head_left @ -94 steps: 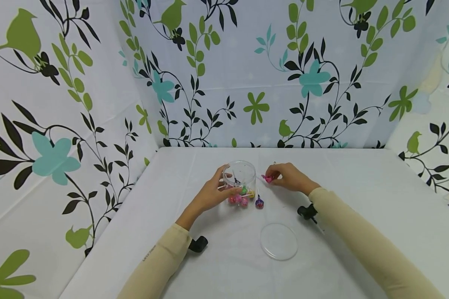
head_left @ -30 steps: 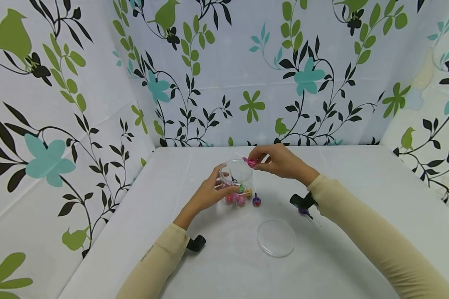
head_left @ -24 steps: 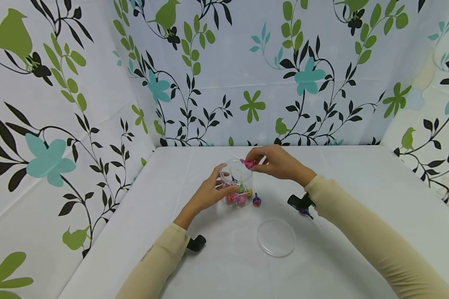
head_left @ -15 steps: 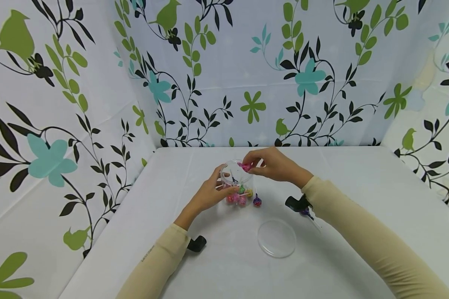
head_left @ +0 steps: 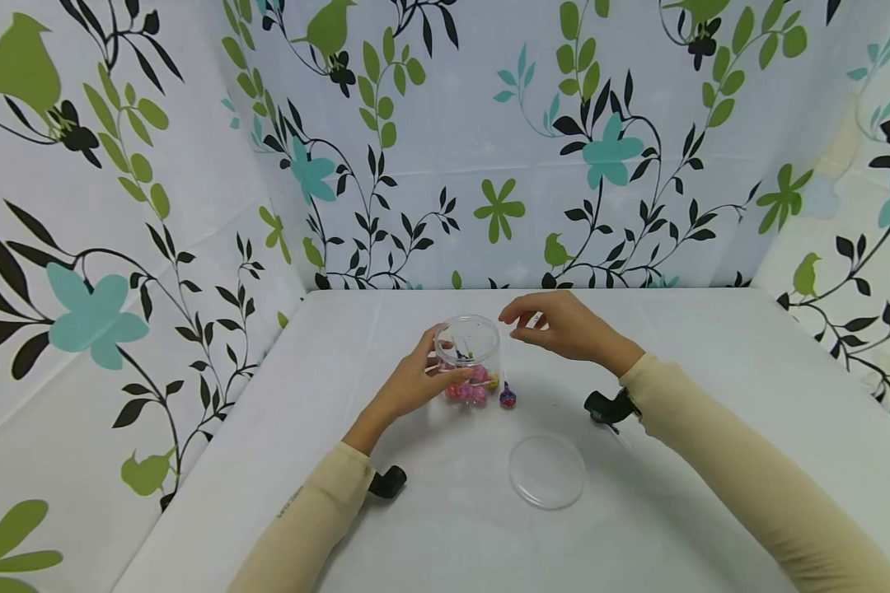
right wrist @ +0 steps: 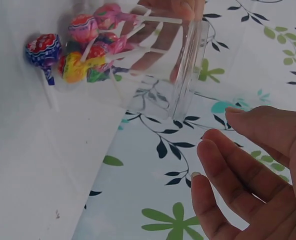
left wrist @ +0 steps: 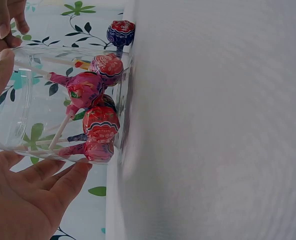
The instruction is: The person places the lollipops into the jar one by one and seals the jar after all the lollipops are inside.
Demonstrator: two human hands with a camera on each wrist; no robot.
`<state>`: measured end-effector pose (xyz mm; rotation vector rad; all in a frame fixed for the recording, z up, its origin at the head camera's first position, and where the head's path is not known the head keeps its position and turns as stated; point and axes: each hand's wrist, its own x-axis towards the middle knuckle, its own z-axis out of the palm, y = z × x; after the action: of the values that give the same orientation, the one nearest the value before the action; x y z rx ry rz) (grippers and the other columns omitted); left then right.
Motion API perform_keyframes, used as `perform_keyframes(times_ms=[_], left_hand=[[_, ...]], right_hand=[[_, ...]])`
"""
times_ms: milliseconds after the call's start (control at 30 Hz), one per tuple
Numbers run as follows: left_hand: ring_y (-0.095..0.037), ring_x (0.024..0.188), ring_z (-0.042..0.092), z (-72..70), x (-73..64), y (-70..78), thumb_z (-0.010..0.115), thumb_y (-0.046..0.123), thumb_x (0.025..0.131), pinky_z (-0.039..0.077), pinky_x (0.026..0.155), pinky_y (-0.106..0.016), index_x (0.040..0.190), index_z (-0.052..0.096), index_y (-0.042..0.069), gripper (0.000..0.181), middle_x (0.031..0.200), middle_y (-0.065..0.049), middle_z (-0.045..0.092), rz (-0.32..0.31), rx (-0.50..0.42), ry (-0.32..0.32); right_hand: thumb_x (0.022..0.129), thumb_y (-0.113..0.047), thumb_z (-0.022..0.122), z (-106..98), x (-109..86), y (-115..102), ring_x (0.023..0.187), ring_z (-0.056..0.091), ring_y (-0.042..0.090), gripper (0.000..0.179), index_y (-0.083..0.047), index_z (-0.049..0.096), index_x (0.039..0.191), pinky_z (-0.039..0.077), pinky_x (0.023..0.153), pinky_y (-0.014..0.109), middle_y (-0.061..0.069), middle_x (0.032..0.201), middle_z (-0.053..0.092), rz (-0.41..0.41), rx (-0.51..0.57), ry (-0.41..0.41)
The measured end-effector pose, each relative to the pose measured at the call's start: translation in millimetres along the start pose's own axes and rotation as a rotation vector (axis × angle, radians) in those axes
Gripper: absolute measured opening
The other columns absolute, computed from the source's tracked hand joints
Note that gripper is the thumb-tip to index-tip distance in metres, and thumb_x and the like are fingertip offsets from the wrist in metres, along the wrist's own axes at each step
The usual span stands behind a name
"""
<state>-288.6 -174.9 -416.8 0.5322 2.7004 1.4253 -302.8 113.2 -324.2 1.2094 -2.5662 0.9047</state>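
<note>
My left hand (head_left: 408,387) grips a clear plastic jar (head_left: 487,354) by its side, thumb across the front and fingers behind. The jar stands upright without its lid, with several wrapped lollipops (head_left: 473,394) at the bottom. In the left wrist view a pink lollipop (left wrist: 85,90) lies on top of the others; the right wrist view also shows a yellow lollipop (right wrist: 74,67). Right of the jar's rim, my right hand (head_left: 567,329) hovers with relaxed, parted fingers and nothing between them. A purple-and-red lollipop (head_left: 508,399) sits on the table just outside the jar.
A round clear lid (head_left: 546,473) lies flat on the white table (head_left: 445,527), nearer to me. Another lollipop (head_left: 605,425) is partly hidden behind the black camera (head_left: 610,407) on my right wrist. Patterned cloth (head_left: 415,189) surrounds the table behind and at the sides.
My right hand carried a pink lollipop left to the jar's mouth and let it go; it now lies inside. The right hand has drawn back slightly right. The left hand keeps its hold.
</note>
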Motion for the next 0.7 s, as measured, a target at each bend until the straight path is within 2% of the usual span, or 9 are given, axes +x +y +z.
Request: perform_keyframes(times_ms=[367, 533, 700], left_hand=[[-0.034, 0.139, 0.05, 0.3, 0.2, 0.3, 0.075, 0.054, 0.093, 0.042, 0.113, -0.049, 0.166, 0.02, 0.024, 0.096, 0.154, -0.008, 0.051, 0.025, 0.009, -0.012], [-0.033, 0.139, 0.05, 0.7, 1.6, 0.0, 0.075, 0.058, 0.092, 0.043, 0.112, -0.045, 0.165, 0.022, 0.027, 0.095, 0.153, -0.007, 0.05, 0.022, 0.015, -0.013], [-0.035, 0.139, 0.05, 0.1, 0.2, -1.0, 0.075, 0.056, 0.092, 0.042, 0.113, -0.05, 0.165, 0.021, 0.026, 0.096, 0.155, -0.009, 0.05, 0.016, 0.018, -0.003]], right_hand=[[0.093, -0.002, 0.078, -14, -45.1, 19, 0.098, 0.067, 0.019, 0.022, -0.008, 0.076, 0.115, 0.06, 0.084, 0.043, 0.001, 0.112, 0.074, 0.074, -0.028, -0.001], [0.093, -0.004, 0.079, -15, -64.4, 21, 0.096, 0.067, 0.018, 0.021, -0.008, 0.077, 0.114, 0.059, 0.084, 0.044, -0.002, 0.107, 0.074, 0.105, -0.057, 0.007], [0.093, -0.005, 0.079, -10, -81.5, 23, 0.095, 0.067, 0.016, 0.019, -0.009, 0.077, 0.112, 0.059, 0.083, 0.043, -0.003, 0.106, 0.074, 0.125, -0.067, 0.028]])
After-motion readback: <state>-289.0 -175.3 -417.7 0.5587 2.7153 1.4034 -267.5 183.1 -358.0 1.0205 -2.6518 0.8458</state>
